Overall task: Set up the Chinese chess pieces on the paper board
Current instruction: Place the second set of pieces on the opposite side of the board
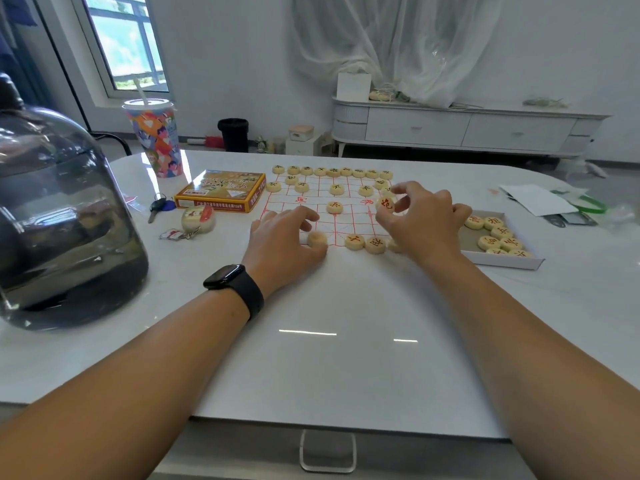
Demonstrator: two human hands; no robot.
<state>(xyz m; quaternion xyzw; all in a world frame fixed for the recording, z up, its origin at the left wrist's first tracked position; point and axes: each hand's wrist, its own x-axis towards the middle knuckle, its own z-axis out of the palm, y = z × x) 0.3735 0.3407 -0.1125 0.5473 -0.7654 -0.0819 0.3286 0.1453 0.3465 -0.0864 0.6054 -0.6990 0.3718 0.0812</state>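
A paper board with red grid lines lies on the white table. Black-lettered round wooden pieces fill its far rows. One red-lettered piece stands mid-board, and two red pieces sit on the near row. My left hand rests on the board's near left part, fingers closed on a pale piece at the near edge. My right hand holds a red-lettered piece tilted above the board's right side. An open box tray on the right holds several red pieces.
A yellow game box lid lies left of the board, with keys and a keychain nearby. A patterned drink cup and a large dark glass jug stand at the left. Papers lie far right.
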